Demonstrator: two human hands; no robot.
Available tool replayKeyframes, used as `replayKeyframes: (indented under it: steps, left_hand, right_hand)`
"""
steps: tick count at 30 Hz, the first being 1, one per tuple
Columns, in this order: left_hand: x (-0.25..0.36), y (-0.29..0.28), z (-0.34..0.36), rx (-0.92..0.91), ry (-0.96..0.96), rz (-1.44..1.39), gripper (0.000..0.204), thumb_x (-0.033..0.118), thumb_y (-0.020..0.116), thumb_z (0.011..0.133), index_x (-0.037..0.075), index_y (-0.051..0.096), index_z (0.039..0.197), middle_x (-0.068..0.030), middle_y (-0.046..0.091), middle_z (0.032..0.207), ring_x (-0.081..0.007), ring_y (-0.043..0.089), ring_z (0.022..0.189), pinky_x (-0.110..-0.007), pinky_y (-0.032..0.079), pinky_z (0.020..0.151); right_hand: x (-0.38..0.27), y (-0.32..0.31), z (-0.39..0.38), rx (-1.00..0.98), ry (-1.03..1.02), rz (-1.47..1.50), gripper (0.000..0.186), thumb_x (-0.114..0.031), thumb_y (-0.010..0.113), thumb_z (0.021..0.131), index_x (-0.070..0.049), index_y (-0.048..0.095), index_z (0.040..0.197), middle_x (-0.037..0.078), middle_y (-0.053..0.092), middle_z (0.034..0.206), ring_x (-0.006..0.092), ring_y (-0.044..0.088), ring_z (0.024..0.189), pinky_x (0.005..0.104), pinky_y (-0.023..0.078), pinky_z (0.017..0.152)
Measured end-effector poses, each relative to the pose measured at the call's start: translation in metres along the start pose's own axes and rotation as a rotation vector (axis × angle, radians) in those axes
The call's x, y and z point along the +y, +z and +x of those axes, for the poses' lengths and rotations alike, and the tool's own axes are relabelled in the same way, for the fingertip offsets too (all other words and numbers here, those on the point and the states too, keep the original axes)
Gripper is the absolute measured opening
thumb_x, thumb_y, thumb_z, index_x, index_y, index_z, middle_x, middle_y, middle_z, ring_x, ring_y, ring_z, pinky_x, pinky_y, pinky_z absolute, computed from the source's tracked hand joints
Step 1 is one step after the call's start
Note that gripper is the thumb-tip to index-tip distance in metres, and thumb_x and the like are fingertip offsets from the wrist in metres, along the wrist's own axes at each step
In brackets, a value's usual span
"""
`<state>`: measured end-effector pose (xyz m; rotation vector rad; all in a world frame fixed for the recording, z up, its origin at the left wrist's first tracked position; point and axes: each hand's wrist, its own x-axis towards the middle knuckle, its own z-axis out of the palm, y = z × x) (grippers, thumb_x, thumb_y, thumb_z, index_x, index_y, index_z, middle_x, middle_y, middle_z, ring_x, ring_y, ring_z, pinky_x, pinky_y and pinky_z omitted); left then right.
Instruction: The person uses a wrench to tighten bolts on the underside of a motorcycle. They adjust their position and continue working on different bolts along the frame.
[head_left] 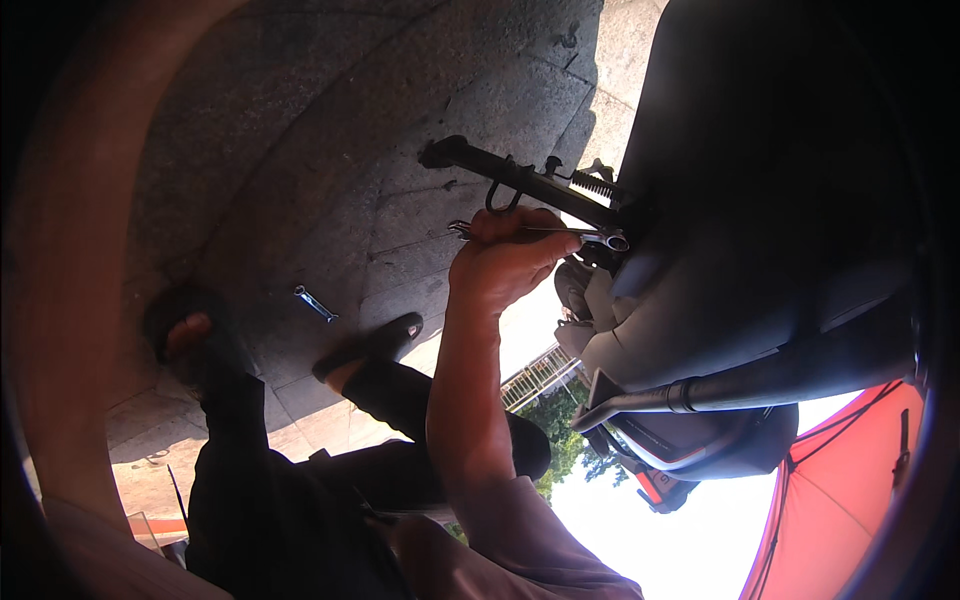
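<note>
My right hand (505,262) is up near the middle of the view, and my fingers are closed tight around a thin silver wrench (560,233). The wrench lies flat across the top of my fist. One end pokes out to the left of my hand, and the ring end reaches right and sits against the dark scooter (740,250), just under the black kickstand (520,180). The kickstand sticks out to the left over the grey stone floor (330,130), with a small hook hanging under it and a coiled spring (595,184) near where it joins the scooter. My arm comes up from the bottom edge in a brownish sleeve (520,540). My left arm (90,300) fills the left side of the view as a big blurry curve, and I cannot see that hand, so I cannot tell what its fingers do. A second small wrench (315,303) lies alone on the floor, well apart from my hand, between my two feet in dark sandals (385,340). My legs are in black trousers (280,480). A red cover (850,490) shows at the lower right.
</note>
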<state>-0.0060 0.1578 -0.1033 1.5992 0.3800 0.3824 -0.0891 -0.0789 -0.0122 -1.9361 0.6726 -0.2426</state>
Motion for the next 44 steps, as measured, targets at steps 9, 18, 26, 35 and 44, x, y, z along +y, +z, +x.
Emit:
replayKeyframes:
  steps: [9, 18, 26, 35, 44]
  left_hand:
    - [-0.040, -0.084, -0.049, 0.143, -0.335, 0.104, 0.030, 0.031, 0.066, 0.088, 0.003, 0.067, 0.099, -0.0087, 0.071, 0.088, -0.0179, 0.068, 0.082, -0.029, 0.054, 0.070]
    - [-0.033, -0.078, -0.100, 0.122, -0.574, -0.021, 0.033, 0.031, 0.069, 0.086, 0.002, 0.066, 0.101, -0.0080, 0.071, 0.090, -0.0170, 0.069, 0.081, -0.028, 0.054, 0.070]
    - [-0.010, -0.040, -0.120, 0.078, -0.730, -0.199, 0.036, 0.032, 0.072, 0.084, 0.002, 0.066, 0.103, -0.0075, 0.071, 0.091, -0.0162, 0.069, 0.081, -0.027, 0.054, 0.070]
    - [0.042, 0.061, -0.142, -0.043, -0.945, -0.742, 0.040, 0.033, 0.075, 0.082, 0.001, 0.065, 0.105, -0.0068, 0.071, 0.092, -0.0153, 0.069, 0.080, -0.025, 0.054, 0.070]
    - [0.140, 0.206, -0.226, -0.103, -1.133, -1.317, 0.044, 0.033, 0.078, 0.080, 0.001, 0.064, 0.107, -0.0062, 0.072, 0.093, -0.0145, 0.069, 0.080, -0.024, 0.054, 0.069]
  right_hand:
    - [0.000, -0.042, 0.002, -0.035, 0.043, 0.004, 0.062, -0.065, 0.026, 0.097, -0.009, 0.045, 0.076, 0.004, 0.040, 0.053, 0.0139, 0.035, 0.045, 0.0273, 0.032, 0.045]
    - [-0.003, -0.045, 0.003, 0.003, 0.007, -0.098, 0.062, -0.069, 0.029, 0.094, -0.014, 0.048, 0.073, 0.002, 0.044, 0.052, 0.0126, 0.036, 0.041, 0.0284, 0.030, 0.042]
    - [0.005, -0.045, 0.014, 0.055, -0.005, -0.001, 0.063, -0.072, 0.029, 0.092, -0.015, 0.050, 0.080, 0.004, 0.054, 0.063, 0.0135, 0.048, 0.051, 0.0262, 0.044, 0.048]
    - [0.011, -0.060, 0.030, -0.078, -0.077, 0.058, 0.065, -0.065, 0.038, 0.093, -0.007, 0.058, 0.115, 0.012, 0.064, 0.104, 0.0211, 0.067, 0.085, 0.0340, 0.059, 0.073]
    - [0.005, -0.068, 0.013, 0.162, -0.154, -0.394, 0.061, -0.062, 0.039, 0.094, -0.010, 0.052, 0.123, 0.006, 0.061, 0.105, 0.0194, 0.064, 0.093, 0.0329, 0.056, 0.081]
